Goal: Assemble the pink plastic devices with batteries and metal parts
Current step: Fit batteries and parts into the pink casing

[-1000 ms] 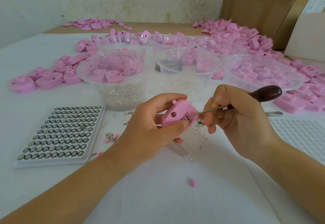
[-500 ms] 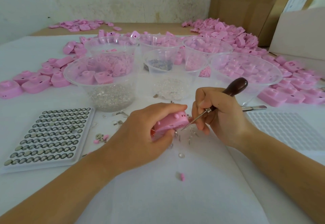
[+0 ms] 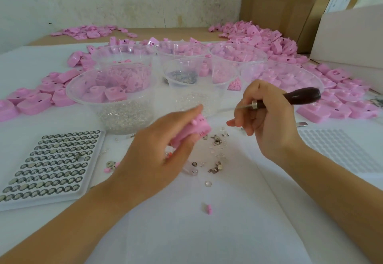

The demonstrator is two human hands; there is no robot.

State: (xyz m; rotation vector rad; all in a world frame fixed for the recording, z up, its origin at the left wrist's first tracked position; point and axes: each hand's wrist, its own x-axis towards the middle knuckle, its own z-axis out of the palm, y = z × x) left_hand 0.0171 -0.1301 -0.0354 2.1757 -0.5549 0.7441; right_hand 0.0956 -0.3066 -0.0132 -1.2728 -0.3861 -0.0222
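While my left hand [image 3: 157, 149] grips the pink device [image 3: 191, 132] at frame centre, my right hand [image 3: 267, 116] clasps the awl [image 3: 298, 98] just right of it.

The blurred left hand [image 3: 153, 160] is covering much of the pink device [image 3: 196, 128]; the battery tray [image 3: 51, 200] is running off the left edge.

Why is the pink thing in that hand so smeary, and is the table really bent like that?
Head view: the left hand and its pink device are motion-blurred, while the battery tray, right hand and tool look sharp. The wide-angle lens bows the table edge; light is soft, shadows faint.
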